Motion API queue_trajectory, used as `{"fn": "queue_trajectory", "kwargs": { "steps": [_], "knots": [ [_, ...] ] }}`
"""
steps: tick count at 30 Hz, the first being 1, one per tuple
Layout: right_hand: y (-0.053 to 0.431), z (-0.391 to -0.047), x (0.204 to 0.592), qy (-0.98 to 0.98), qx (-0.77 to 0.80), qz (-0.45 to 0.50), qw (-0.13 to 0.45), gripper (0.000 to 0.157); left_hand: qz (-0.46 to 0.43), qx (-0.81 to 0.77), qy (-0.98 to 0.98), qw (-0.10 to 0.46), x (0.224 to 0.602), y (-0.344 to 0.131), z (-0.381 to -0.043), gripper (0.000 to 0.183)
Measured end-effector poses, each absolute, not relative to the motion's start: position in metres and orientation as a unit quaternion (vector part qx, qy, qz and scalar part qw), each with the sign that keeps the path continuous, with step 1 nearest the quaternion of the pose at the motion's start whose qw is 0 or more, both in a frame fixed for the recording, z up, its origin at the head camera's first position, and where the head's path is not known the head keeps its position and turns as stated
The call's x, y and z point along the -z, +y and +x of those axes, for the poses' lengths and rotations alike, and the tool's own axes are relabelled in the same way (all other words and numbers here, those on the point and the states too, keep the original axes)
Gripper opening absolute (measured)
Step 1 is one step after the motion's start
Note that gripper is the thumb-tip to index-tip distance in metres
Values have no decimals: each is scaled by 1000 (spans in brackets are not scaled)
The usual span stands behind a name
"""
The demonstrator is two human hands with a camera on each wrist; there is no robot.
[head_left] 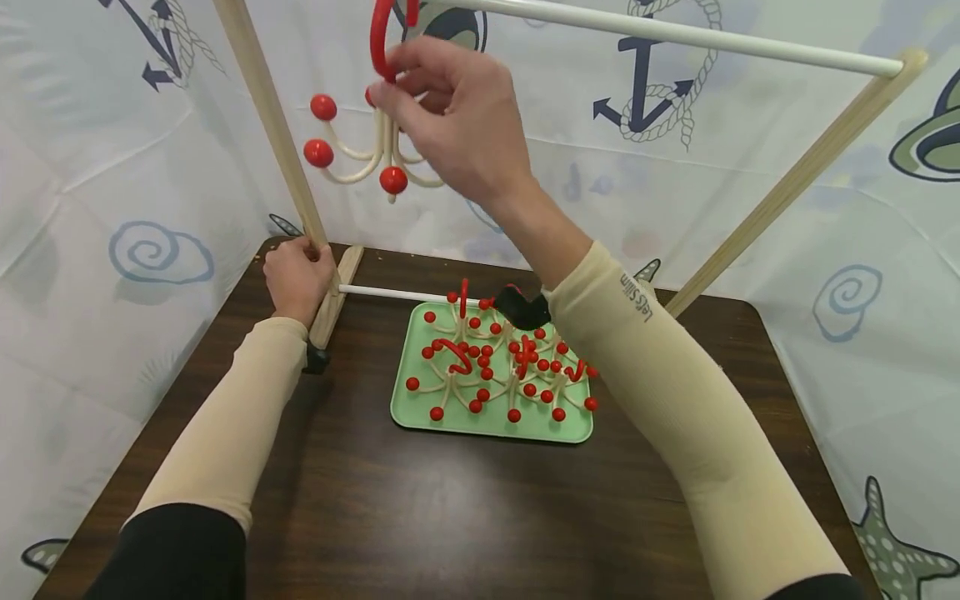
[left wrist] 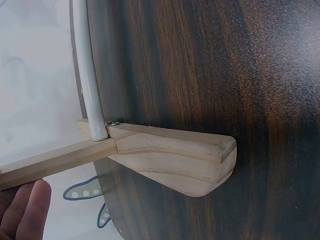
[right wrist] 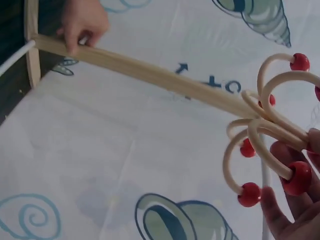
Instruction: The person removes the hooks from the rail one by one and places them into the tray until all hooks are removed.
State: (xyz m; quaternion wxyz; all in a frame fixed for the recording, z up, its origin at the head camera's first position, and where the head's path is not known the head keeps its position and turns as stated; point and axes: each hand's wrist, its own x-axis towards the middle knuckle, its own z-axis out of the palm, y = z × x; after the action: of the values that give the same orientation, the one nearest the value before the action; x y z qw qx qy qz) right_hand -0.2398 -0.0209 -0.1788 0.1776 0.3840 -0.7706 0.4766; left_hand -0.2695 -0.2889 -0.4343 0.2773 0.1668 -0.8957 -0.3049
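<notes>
My right hand (head_left: 468, 121) is raised beside the white rod (head_left: 675, 33), pinching the base of a red hook (head_left: 379, 37). Below the hook hangs a hanger (head_left: 387, 150) of cream curved arms tipped with red balls. The hook's top is cut off by the frame edge, right at the rod. In the right wrist view, the cream arms (right wrist: 285, 131) spread beside my fingers. My left hand (head_left: 297, 279) grips the lower part of the left wooden post (head_left: 270, 108), just above its foot (head_left: 335, 300). The left wrist view shows fingertips (left wrist: 36, 207) against the post.
On the dark wood table (head_left: 375, 517) lies a green tray (head_left: 487, 431) with several similar red-and-cream hangers (head_left: 517, 375). A lower white rod (head_left: 397, 292) runs behind it. The right post (head_left: 787, 192) leans at the right. Patterned white cloth (head_left: 180, 333) surrounds the table.
</notes>
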Motion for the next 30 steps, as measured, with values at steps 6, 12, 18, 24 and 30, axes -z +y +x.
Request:
{"fn": "queue_trajectory", "kwargs": {
  "steps": [6,12,18,24,30],
  "knots": [
    [-22,-221,225,-832,-399,383,51,17,173,303,-898,266,433,-291,-268,29],
    [-23,-222,277,-878,-333,341,-37,19,164,303,-900,265,430,-290,-267,33],
    [-26,-226,319,-890,-287,339,-98,14,159,298,-902,268,431,-290,-268,31],
    [-29,-228,345,-897,-262,329,-138,12,148,301,-902,270,432,-291,-270,30],
    [-36,-230,360,-893,-248,342,-158,15,153,300,-902,272,432,-291,-269,30]
  ]
}}
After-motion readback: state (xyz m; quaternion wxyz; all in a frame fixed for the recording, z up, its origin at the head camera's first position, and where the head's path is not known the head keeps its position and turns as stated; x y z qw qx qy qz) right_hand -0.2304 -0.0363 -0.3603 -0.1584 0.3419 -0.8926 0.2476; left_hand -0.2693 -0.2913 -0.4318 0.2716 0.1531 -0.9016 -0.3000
